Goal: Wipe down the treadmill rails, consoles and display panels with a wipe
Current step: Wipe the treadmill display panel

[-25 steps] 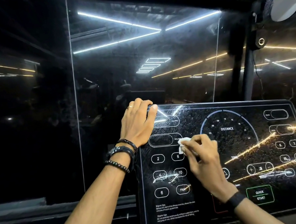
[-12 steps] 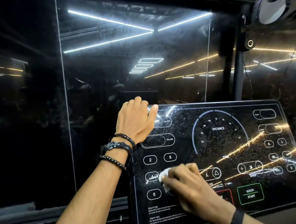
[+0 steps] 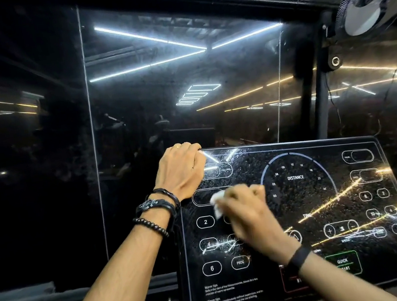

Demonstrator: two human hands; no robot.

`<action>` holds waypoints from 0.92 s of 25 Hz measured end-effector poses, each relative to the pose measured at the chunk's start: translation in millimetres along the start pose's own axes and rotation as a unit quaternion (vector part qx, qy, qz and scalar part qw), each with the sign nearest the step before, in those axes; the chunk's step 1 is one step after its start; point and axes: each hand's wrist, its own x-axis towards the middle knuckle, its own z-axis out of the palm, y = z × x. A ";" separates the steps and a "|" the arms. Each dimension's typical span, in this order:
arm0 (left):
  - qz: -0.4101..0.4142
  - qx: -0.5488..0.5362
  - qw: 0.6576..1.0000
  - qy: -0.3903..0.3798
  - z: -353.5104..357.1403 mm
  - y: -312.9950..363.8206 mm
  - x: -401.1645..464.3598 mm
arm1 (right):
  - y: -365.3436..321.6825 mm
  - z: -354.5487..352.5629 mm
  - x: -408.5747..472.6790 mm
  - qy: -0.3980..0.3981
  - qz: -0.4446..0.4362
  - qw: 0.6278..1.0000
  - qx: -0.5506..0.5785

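Right hand (image 3: 247, 211) pinches wipe (image 3: 217, 202) on panel (image 3: 300, 202) just below left hand (image 3: 182, 170) gripping its top corner; rightward area, rails apparently outstanding.

Glossy black glass-like treadmill console panel (image 3: 300, 200) shines hard, mirroring light strips, its smooth face speckled with fine droplets or dust. Small white wipe (image 3: 217, 202), soft and crumpled, looks like thin cloth or paper. Dark glass wall (image 3: 184, 89) behind is glossy too, smeary with reflections. Black beaded bracelets (image 3: 155, 213) show a dull sheen; black wristband (image 3: 299, 259) looks matt.
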 end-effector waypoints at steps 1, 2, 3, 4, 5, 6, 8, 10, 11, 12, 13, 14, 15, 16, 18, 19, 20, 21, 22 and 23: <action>-0.002 -0.002 1.000 0.002 0.2 -0.3 -0.6 | 12.2 -2.0 15.9 0.061 0.091 0.994 0.001; -0.004 -0.004 1.000 0.006 0.9 -0.6 -1.3 | 15.3 -3.7 27.0 0.098 0.157 0.983 0.011; -0.005 -0.003 1.000 0.011 1.9 -1.7 -2.3 | 10.6 -1.3 29.5 0.101 0.167 0.981 0.018; -0.006 -0.001 1.000 0.015 2.8 -2.9 -3.4 | -2.4 5.0 24.6 0.071 0.121 0.990 0.030; -0.005 0.000 1.000 0.017 4.0 -3.1 -3.6 | -17.4 11.6 12.0 0.021 0.034 0.999 0.031; -0.007 0.000 1.000 0.018 4.9 -3.0 -3.5 | -26.0 12.6 0.0 -0.031 -0.056 0.998 0.022; -0.009 0.001 1.000 0.019 5.2 -1.4 -2.8 | -9.4 2.4 6.8 -0.055 -0.113 0.992 0.007; -0.011 0.000 1.000 0.023 5.1 0.7 -2.6 | 24.6 -1.7 38.7 0.023 0.011 1.000 -0.013; -0.011 0.000 1.000 0.027 6.0 -0.1 -3.0 | 35.0 -5.1 54.8 0.071 0.082 0.994 -0.023; -0.009 0.000 0.999 0.031 7.2 -1.1 -3.1 | 38.1 -4.8 64.1 0.096 0.129 0.987 -0.025; -0.008 0.000 0.999 0.036 8.6 -1.9 -3.0 | 32.8 0.8 64.8 0.100 0.137 0.985 -0.024; -0.009 0.000 0.999 0.040 9.6 -2.5 -3.1 | 20.6 7.7 59.8 0.081 0.102 0.991 -0.016; -0.012 0.001 0.999 0.042 10.2 -2.5 -3.1 | 6.6 13.7 48.6 0.048 0.027 0.998 -0.011; -0.014 0.000 0.999 0.041 9.8 -2.0 -2.9 | -4.6 15.0 35.6 0.002 -0.061 0.998 -0.012; -0.015 -0.003 0.999 0.036 8.5 -0.3 -3.3 | 2.5 6.8 34.2 -0.035 -0.142 0.989 -0.035; -0.012 -0.003 0.999 0.036 8.1 0.2 -3.6 | 15.2 4.0 44.5 -0.013 -0.111 0.993 -0.036; -0.009 -0.002 0.999 0.037 8.0 0.2 -3.6 | 28.1 1.8 56.5 0.025 -0.040 0.999 -0.025; -0.008 -0.003 0.999 0.038 8.1 -0.3 -3.5 | 36.9 -1.5 69.1 0.072 0.042 0.996 -0.018; -0.009 -0.004 0.999 0.039 8.4 -0.5 -3.5 | 39.0 -2.9 76.9 0.099 0.109 0.989 -0.011; -0.010 -0.005 0.999 0.038 8.9 -0.3 -3.3 | 33.7 0.1 77.1 0.107 0.128 0.986 -0.007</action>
